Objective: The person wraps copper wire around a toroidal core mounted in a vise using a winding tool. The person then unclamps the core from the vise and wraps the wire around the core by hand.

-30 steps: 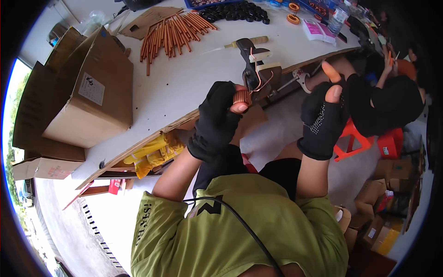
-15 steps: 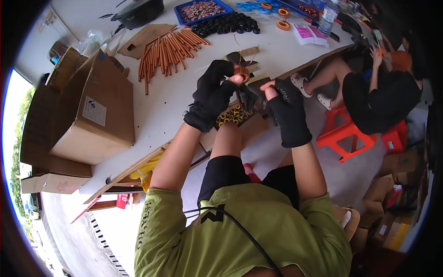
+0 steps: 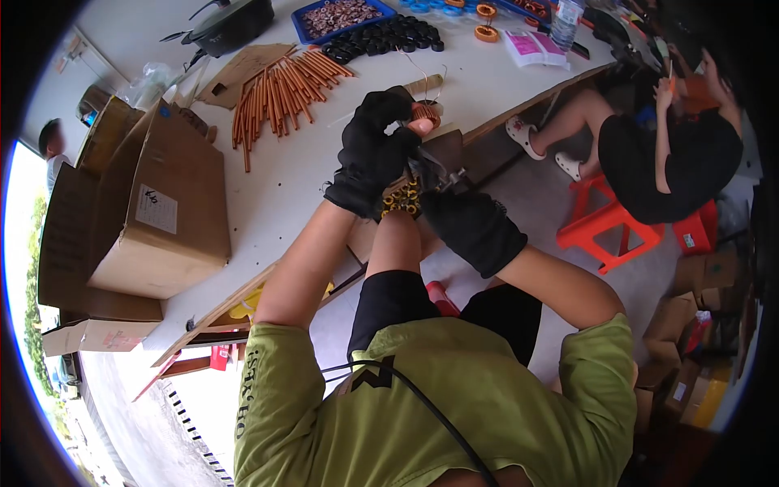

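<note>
In my black-gloved left hand [image 3: 375,150], a small ring coil wound with copper wire [image 3: 425,115] is pinched between thumb and fingers, above the table's front edge. Thin loose wire ends rise from the coil. My right hand [image 3: 477,234], also gloved, is lower and to the right, by a box of yellow-and-dark rings [image 3: 398,200]. Its back faces me and its fingertips are hidden, so what they touch does not show. A metal clamp-like fixture [image 3: 451,178] with a screw sits between the two hands.
Copper-coloured rods [image 3: 280,97] lie fanned on the table, near black rings [image 3: 389,36] and a blue tray [image 3: 307,34]. A large carton [image 3: 174,203] stands left. At right, a person [image 3: 665,154] sits on a red stool [image 3: 608,235]. A bottle [image 3: 565,24] stands behind.
My right hand has moved down and left, from open air beside the coil to the box and fixture. My left hand still holds the coil, slightly higher in view.
</note>
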